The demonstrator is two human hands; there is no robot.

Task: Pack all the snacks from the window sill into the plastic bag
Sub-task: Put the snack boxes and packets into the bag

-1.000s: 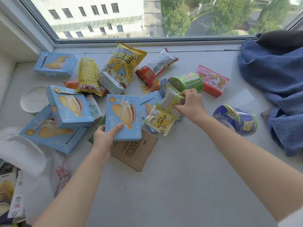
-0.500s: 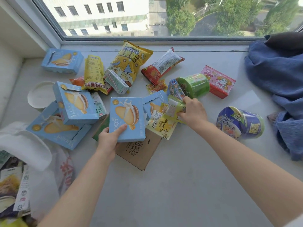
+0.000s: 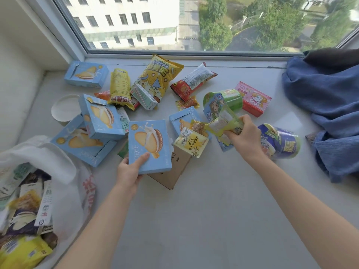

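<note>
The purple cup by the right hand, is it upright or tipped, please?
Tipped: the purple cup lies on its side on the sill, lid facing left.

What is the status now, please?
Left hand grips blue box. Right hand pinches small green packets. Plastic bag open at left. Many snacks not yet packed.

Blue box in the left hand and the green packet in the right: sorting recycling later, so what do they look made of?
Blue box: looks like matte printed cardboard, with flat faces and crisp edges. Green packet: probably thin glossy plastic film; it crumples in the right hand.
</note>
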